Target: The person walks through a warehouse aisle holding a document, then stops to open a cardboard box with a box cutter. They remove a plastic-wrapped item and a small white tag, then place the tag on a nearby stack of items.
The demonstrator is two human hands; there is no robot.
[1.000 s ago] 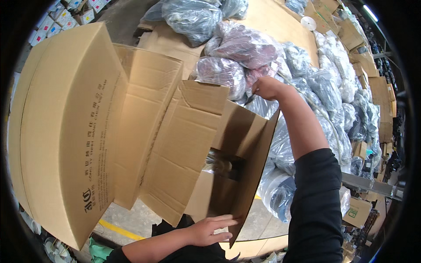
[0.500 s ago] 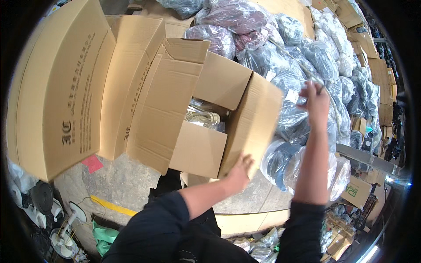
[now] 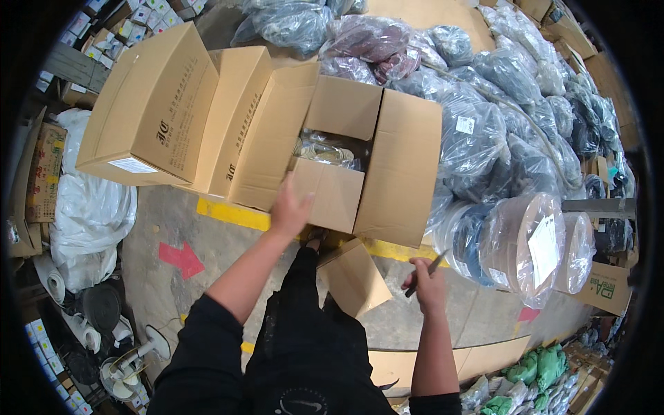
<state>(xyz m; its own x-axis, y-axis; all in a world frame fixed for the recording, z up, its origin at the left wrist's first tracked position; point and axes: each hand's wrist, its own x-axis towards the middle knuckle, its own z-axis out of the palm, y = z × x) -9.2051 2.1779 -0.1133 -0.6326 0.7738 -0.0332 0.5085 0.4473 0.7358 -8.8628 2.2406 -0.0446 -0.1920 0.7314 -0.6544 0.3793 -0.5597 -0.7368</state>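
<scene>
An open cardboard box [image 3: 398, 166] stands before me with its flaps spread outward. Inside it I see coiled cream-coloured material in clear plastic [image 3: 325, 150]. My left hand [image 3: 290, 211] is at the left edge of the near flap [image 3: 335, 197], fingers extended and slightly blurred, appearing to touch the cardboard. Lower right of the box, my right hand [image 3: 430, 282] is closed around a slim dark knife [image 3: 413, 284], its pointed end sticking out past the fingers toward the upper right.
Closed cartons [image 3: 155, 104] stand left of the box. Plastic-wrapped bundles [image 3: 477, 131] are heaped behind and right, with wrapped rolls [image 3: 515, 242] nearer. A smaller carton [image 3: 356, 277] sits by my legs. The floor carries a red arrow [image 3: 181, 259] and a yellow line [image 3: 232, 212].
My left hand has moved from the right flap to the near flap. My right hand has come down from over the bundles, near the box's lower right. The view has shifted.
</scene>
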